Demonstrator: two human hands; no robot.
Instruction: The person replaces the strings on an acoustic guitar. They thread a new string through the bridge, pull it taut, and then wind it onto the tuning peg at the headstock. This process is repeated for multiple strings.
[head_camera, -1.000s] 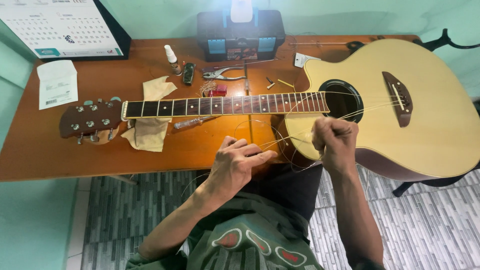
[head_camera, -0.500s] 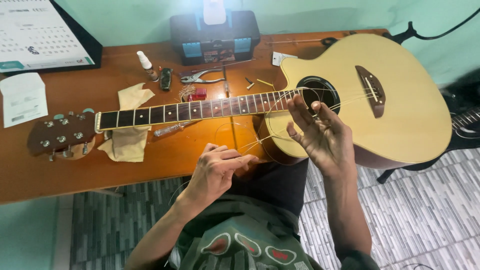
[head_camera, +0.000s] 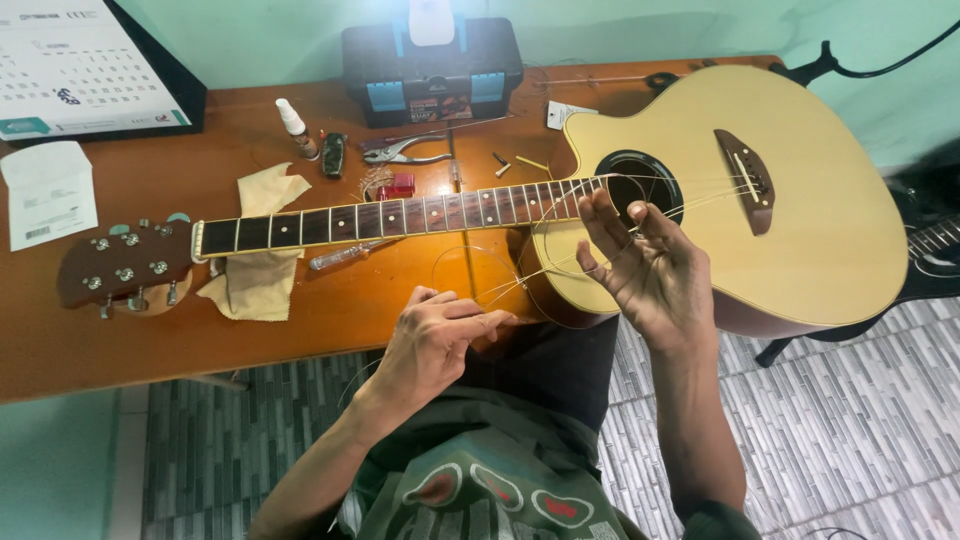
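Between left hand (head_camera: 440, 335) and open right hand (head_camera: 640, 265), guitar string (head_camera: 545, 272) stretched taut

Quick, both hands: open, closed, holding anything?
Left hand: closed, fingers pinching the thin wire guitar string.
Right hand: open, fingers spread beside the pale wooden acoustic guitar; the string runs by it, contact unclear.

Glossy pale wood guitar (head_camera: 800, 240) (dark fretboard), thin metal string (head_camera: 540, 272), cloth rag (head_camera: 262, 270).
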